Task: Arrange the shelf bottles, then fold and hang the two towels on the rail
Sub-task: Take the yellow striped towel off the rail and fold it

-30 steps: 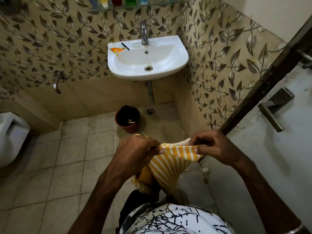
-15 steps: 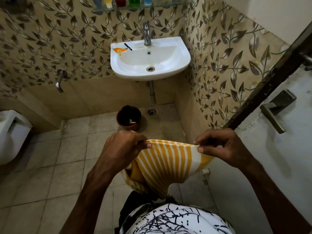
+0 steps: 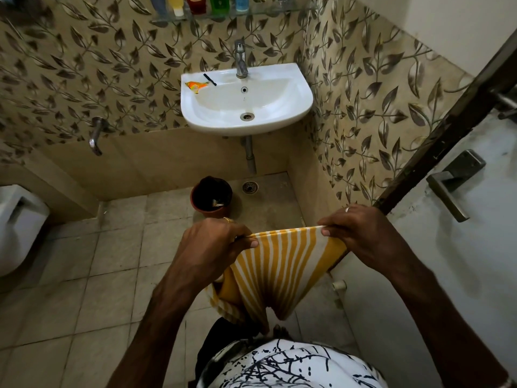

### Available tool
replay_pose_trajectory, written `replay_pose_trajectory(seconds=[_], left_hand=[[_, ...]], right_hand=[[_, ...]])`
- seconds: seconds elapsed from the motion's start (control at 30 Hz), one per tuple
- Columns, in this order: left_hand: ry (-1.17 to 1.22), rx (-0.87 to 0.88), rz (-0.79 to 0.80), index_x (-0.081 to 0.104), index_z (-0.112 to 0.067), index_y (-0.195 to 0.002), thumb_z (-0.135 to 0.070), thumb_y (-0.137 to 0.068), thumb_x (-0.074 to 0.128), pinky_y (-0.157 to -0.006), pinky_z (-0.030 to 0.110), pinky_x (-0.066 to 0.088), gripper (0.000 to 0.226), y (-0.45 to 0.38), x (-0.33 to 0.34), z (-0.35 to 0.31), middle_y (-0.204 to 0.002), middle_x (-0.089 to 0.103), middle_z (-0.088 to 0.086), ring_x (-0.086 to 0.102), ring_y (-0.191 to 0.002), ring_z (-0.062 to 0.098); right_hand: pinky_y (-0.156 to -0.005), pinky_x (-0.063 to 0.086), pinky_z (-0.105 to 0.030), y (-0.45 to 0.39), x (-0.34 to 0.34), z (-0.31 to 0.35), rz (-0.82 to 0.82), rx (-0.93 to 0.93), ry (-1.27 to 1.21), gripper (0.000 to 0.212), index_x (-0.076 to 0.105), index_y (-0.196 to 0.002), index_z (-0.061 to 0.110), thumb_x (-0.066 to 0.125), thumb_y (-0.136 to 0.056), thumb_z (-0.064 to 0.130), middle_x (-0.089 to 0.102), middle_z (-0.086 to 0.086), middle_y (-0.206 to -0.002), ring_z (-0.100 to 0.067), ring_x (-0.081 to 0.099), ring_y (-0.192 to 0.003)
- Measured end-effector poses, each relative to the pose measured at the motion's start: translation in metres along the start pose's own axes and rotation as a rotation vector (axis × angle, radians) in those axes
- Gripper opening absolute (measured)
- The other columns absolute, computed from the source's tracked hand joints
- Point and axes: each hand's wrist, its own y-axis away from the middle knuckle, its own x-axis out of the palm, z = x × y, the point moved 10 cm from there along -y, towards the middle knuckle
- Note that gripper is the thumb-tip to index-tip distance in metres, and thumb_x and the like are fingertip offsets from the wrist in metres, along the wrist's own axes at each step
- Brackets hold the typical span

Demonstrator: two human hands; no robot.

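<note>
A yellow and white striped towel (image 3: 277,270) hangs in front of me, stretched along its top edge between both hands. My left hand (image 3: 212,242) pinches the left end of that edge and my right hand (image 3: 361,233) pinches the right end. The rest of the cloth droops in folds toward my waist. Several coloured bottles (image 3: 201,4) stand in a row on a glass shelf (image 3: 251,14) at the top of the view, above the tap. No towel rail is in sight.
A white washbasin (image 3: 291,102) with a tap (image 3: 240,58) hangs on the leaf-patterned wall. A brown bucket (image 3: 211,197) stands on the tiled floor below it. A toilet (image 3: 16,228) is at the left, a door with a lever handle (image 3: 453,183) at the right.
My hands have moved apart and upward, pulling the bunched towel out so its top edge is taut and wider. The camera has tilted slightly down.
</note>
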Motion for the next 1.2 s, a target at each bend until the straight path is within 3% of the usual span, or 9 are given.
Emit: replay_pose_trajectory(seconds=[0.17, 0.23, 0.37, 0.53, 0.7, 0.8, 1.0, 1.13, 1.2], left_hand=[[0.035, -0.024, -0.055, 0.074, -0.026, -0.106, -0.054, -0.088, 0.054, -0.068, 0.019, 0.047, 0.039, -0.004, 0.0, 0.007, -0.099, 0.07, -0.004, 0.062, -0.084, 0.007], [0.167, -0.164, -0.214, 0.075, -0.027, -0.099, -0.063, -0.08, 0.049, -0.067, 0.022, 0.051, 0.048, 0.001, -0.015, 0.025, -0.095, 0.068, -0.011, 0.061, -0.081, 0.003], [0.213, -0.474, -0.544, 0.075, -0.024, -0.083, -0.058, -0.084, 0.064, -0.057, 0.02, 0.042, 0.035, 0.019, -0.044, 0.062, -0.073, 0.067, -0.013, 0.062, -0.069, 0.004], [0.281, -0.614, -0.648, 0.068, -0.023, -0.071, -0.056, -0.085, 0.066, -0.054, 0.02, 0.034, 0.036, 0.021, -0.047, 0.077, -0.058, 0.057, -0.015, 0.057, -0.061, 0.004], [0.434, -0.608, -0.753, 0.064, -0.019, -0.066, -0.051, -0.084, 0.069, -0.06, 0.024, 0.039, 0.037, 0.014, -0.044, 0.079, -0.065, 0.062, -0.011, 0.061, -0.067, 0.008], [0.487, -0.593, -0.768, 0.067, -0.019, -0.069, -0.048, -0.084, 0.071, -0.062, 0.024, 0.042, 0.033, 0.01, -0.041, 0.073, -0.066, 0.063, -0.011, 0.061, -0.066, 0.008], [0.682, -0.516, -0.676, 0.067, -0.023, -0.067, -0.041, -0.075, 0.076, -0.069, 0.022, 0.05, 0.021, -0.003, -0.021, 0.047, -0.069, 0.067, -0.012, 0.063, -0.07, -0.006], [0.893, -0.496, -0.533, 0.07, -0.013, -0.076, -0.051, -0.066, 0.075, -0.07, 0.044, 0.058, 0.039, -0.009, 0.003, 0.033, -0.073, 0.071, 0.004, 0.069, -0.072, 0.025], [0.921, -0.443, -0.465, 0.072, -0.009, -0.08, -0.043, -0.07, 0.075, -0.071, 0.043, 0.058, 0.036, -0.011, 0.007, 0.024, -0.075, 0.071, 0.006, 0.069, -0.074, 0.025]], right_hand=[[-0.078, 0.057, -0.038, 0.0, 0.003, -0.006, 0.031, 0.112, -0.016, 0.01, 0.072, -0.101, 0.016, 0.067, -0.092, 0.018, 0.069, -0.002, -0.093, -0.017, 0.064, -0.089], [-0.072, 0.055, -0.032, 0.003, -0.001, -0.022, 0.026, 0.234, -0.001, 0.005, 0.068, -0.098, 0.017, 0.065, -0.094, 0.018, 0.066, 0.001, -0.088, -0.017, 0.064, -0.086], [-0.062, 0.054, -0.028, 0.017, 0.007, -0.042, 0.125, 0.409, -0.03, 0.016, 0.062, -0.097, 0.03, 0.065, -0.092, 0.015, 0.065, 0.005, -0.076, -0.011, 0.064, -0.073], [-0.073, 0.047, -0.021, 0.025, 0.03, -0.027, 0.281, 0.407, -0.341, 0.028, 0.075, -0.08, 0.036, 0.065, -0.091, 0.012, 0.07, 0.017, -0.093, 0.0, 0.063, -0.092], [-0.08, 0.053, -0.017, 0.021, 0.047, 0.01, 0.462, 0.301, -0.684, 0.034, 0.078, -0.099, 0.032, 0.064, -0.092, 0.002, 0.075, 0.021, -0.104, 0.005, 0.067, -0.102], [-0.087, 0.056, -0.022, 0.02, 0.056, 0.027, 0.51, 0.238, -0.766, 0.037, 0.075, -0.112, 0.022, 0.064, -0.089, -0.006, 0.076, 0.012, -0.109, -0.005, 0.069, -0.106], [-0.079, 0.058, -0.028, -0.004, 0.053, 0.048, 0.174, 0.063, -0.597, 0.02, 0.078, -0.096, 0.023, 0.081, -0.08, 0.012, 0.071, 0.01, -0.094, -0.006, 0.067, -0.09], [-0.098, 0.045, -0.017, -0.018, 0.048, 0.069, 0.057, -0.038, -0.642, 0.016, 0.074, -0.092, 0.023, 0.08, -0.081, 0.014, 0.056, 0.015, -0.126, 0.001, 0.051, -0.123], [-0.103, 0.045, -0.023, -0.022, 0.051, 0.072, 0.057, -0.017, -0.723, 0.015, 0.073, -0.094, 0.024, 0.076, -0.084, 0.013, 0.06, 0.017, -0.128, 0.001, 0.052, -0.126]])
